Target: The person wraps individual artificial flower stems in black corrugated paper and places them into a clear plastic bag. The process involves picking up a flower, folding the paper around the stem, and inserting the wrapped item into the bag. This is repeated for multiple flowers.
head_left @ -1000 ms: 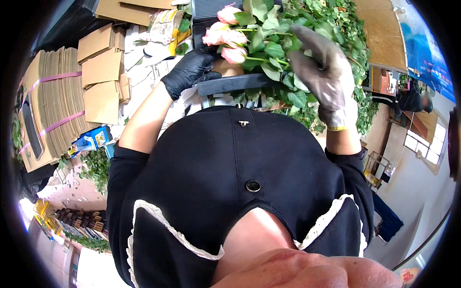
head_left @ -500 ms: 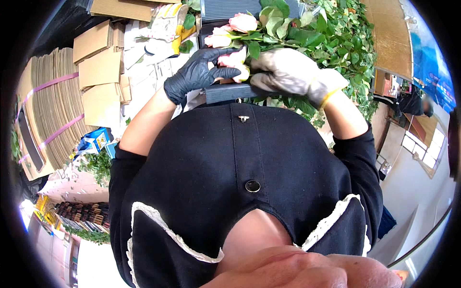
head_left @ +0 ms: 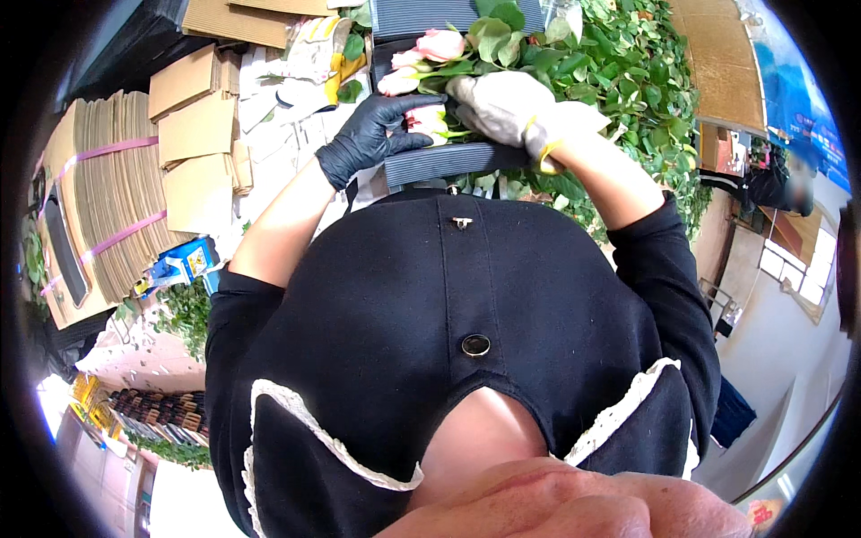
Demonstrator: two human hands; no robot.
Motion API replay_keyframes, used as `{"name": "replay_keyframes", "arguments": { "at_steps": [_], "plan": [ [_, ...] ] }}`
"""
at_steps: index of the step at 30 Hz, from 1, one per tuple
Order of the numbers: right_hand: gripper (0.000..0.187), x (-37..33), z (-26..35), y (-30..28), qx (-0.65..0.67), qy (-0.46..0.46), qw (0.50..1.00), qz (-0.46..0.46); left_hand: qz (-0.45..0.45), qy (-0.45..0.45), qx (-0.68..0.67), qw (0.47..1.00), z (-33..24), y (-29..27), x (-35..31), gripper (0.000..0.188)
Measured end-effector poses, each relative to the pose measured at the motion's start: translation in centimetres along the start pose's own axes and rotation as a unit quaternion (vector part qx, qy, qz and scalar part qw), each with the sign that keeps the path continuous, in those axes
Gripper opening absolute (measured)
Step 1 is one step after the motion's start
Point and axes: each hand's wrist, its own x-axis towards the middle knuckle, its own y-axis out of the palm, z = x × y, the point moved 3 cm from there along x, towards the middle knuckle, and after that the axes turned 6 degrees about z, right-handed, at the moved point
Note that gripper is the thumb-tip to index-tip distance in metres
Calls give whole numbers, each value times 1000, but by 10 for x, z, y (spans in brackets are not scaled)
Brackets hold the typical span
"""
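Observation:
My left hand [head_left: 372,139], in a black glove, curves its thumb and fingers around a pale pink rose [head_left: 425,124] at the near end of a dark ribbed holder. Close on the right, my right hand [head_left: 504,109] wears a whitish work glove with a yellow-edged cuff. It is curled over the rose stems just behind the bloom; its fingertips are partly hidden. Farther away, more pink roses [head_left: 439,45] lie with their heads to the left and green leaves to the right. The near ribbed edge [head_left: 453,164] of the holder lies below both hands.
A thick heap of green foliage [head_left: 628,90] spreads on the right, beside a brown board [head_left: 717,67]. Spare white-and-yellow gloves [head_left: 314,54] lie at the far left. Left of them are cardboard pieces [head_left: 197,125], a strapped cardboard stack [head_left: 121,179] and a phone [head_left: 67,247].
My right hand has moved left and its fingers have come in over the stems close to the rose. My left hand has shifted slightly and stays around the bloom.

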Motion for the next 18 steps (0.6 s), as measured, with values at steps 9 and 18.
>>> {"name": "replay_keyframes", "arguments": {
  "at_steps": [9, 18],
  "plan": [
    [17, 2, 16, -14, -71, 42, 990, -113, -21, 5, -14, 1000, 8, 4, -6, 55],
    [20, 6, -7, 7, -128, 45, 989, -59, -9, -1, 363, 932, -14, -8, 1, 55]
  ]
}}
